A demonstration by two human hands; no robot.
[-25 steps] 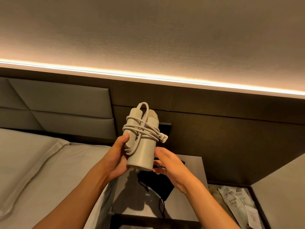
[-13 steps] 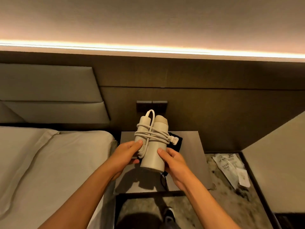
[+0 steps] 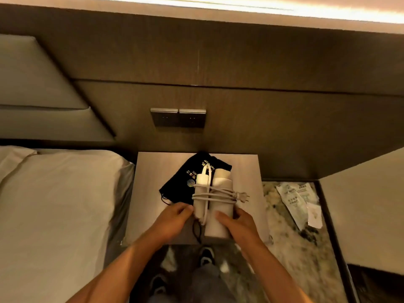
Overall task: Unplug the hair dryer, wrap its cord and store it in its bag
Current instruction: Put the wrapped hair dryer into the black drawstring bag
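Gold lettering and a round gold emblem are printed on the black bag lying on the desk; the words are too blurred to be read with certainty, though a slanted line near the top edge may say "Hair Dryer". Dark print is carried by the pale packets on the floor, but none of it can be made out.

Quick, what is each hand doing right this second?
Left hand: closed on the folded handle side of the hair dryer.
Right hand: closed on the hair dryer's body.
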